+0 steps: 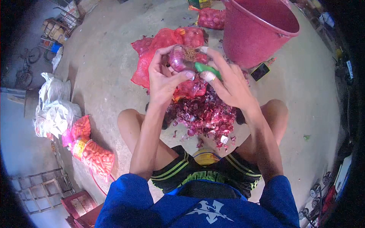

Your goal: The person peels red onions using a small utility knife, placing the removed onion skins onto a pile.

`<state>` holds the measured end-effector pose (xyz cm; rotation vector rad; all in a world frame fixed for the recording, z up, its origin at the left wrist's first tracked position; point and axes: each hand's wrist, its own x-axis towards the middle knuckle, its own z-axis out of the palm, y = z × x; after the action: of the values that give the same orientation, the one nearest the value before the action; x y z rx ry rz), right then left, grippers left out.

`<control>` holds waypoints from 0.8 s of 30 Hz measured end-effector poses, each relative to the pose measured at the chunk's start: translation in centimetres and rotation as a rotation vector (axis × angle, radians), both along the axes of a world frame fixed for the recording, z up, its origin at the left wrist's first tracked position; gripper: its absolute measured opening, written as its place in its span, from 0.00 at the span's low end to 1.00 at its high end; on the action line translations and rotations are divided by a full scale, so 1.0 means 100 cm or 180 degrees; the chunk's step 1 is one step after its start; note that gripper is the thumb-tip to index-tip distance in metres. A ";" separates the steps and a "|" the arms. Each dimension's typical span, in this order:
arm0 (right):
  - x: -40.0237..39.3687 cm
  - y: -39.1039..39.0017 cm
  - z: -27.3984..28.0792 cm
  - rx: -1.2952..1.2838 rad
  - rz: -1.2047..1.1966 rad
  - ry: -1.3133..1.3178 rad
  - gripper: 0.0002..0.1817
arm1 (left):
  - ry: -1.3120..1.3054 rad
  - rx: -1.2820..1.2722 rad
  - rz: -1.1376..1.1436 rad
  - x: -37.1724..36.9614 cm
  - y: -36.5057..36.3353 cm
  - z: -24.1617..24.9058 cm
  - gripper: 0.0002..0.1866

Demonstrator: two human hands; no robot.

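Observation:
My left hand [165, 78] is wrapped around a red onion [177, 59], its thumb along the lower side. Dry brown roots [190, 54] stick out of the onion's right end, facing my other hand. My right hand [230, 81] grips what looks like a small green-handled knife [207, 70], close against the onion; its blade cannot be made out. White tape covers some right fingertips. Below both hands lies a heap of purple onion skins [205, 116]. Red mesh sacks of onions [142, 68] lie just beyond.
A large maroon tub [247, 40] stands at the far right, with a phone [260, 72] on the floor beside it. Another onion sack [211, 18] lies behind. To the left are white sacks [57, 114] and a bag of carrot-like orange produce [98, 157].

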<state>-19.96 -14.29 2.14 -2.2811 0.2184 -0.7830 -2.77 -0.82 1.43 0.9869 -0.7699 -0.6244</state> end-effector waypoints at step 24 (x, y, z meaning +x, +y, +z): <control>0.020 0.000 -0.013 0.0054 0.0126 -0.0100 0.36 | -0.0116 0.0284 -0.0121 0.024 0.016 0.009 0.34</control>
<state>-18.00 -14.24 0.86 -2.2489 0.1645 -0.7931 -0.37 0.75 2.33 1.0698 -0.7999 -0.6800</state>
